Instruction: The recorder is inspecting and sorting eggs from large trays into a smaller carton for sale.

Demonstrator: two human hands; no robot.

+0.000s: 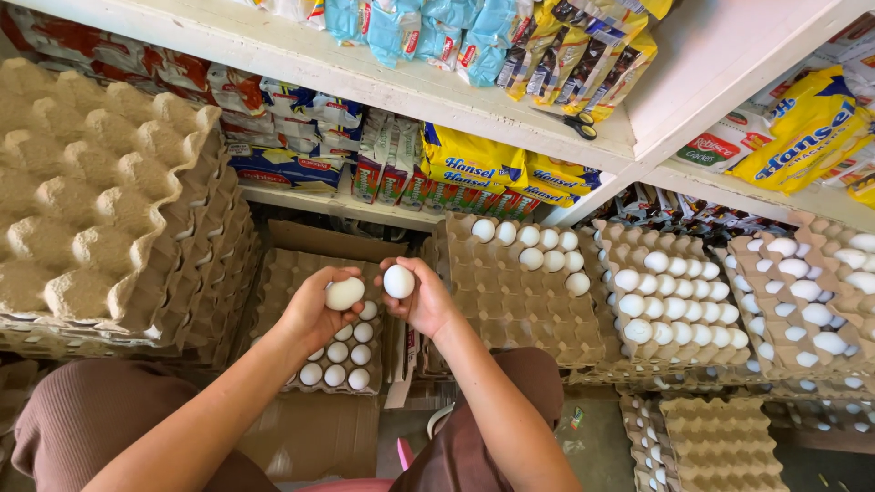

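My left hand [314, 314] holds a white egg [344, 293] above a brown pulp egg tray [292, 273] that has several white eggs [339, 363] in its near right corner. Just to the right, my right hand [421, 301] grips another white egg [398, 281]. The two eggs are close together but apart. Both hands hover between that tray and a second tray [510, 310] holding several eggs along its far right side.
A tall stack of empty egg trays [100, 200] rises at left. Fuller egg trays [674, 301] sit at right, with more trays [720, 446] below. White shelves [392, 87] above carry snack packets and scissors [576, 123]. My knees are at the bottom.
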